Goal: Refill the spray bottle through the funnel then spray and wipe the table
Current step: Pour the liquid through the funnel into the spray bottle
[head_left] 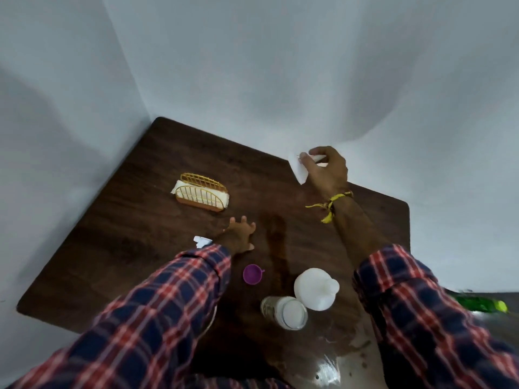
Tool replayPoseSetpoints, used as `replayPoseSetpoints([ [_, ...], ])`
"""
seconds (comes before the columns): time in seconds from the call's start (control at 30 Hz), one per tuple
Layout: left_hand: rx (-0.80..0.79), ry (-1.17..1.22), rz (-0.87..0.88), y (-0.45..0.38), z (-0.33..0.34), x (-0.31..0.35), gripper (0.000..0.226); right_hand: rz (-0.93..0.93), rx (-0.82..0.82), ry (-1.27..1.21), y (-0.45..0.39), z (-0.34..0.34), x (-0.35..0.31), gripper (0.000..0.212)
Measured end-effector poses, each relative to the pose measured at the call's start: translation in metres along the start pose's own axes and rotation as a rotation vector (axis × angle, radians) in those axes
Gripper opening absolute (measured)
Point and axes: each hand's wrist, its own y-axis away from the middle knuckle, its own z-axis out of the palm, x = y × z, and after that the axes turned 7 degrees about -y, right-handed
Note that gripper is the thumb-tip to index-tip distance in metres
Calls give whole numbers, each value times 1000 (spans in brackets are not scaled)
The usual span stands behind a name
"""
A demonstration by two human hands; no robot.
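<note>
My left hand [240, 234] lies flat toward twelve o'clock with its fingers spread and straight, the forearm in a plaid sleeve running back toward seven. My right hand [325, 169] is raised out at about one o'clock, fingers curled and pinching something white, with a yellow thread tied round the bare wrist and the sleeve pushed up.

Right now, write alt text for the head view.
A person's right hand pinches a white paper tissue at the far edge of a dark wooden table, while the open left hand rests flat. A gold wire tissue holder, small purple funnel and two white-topped bottles stand nearby.
</note>
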Motion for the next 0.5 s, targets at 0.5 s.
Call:
replayPoseSetpoints([
  [0.5, 509, 728, 407, 135, -52, 78, 36, 552, -225, -552, 165, -169, 12, 3],
])
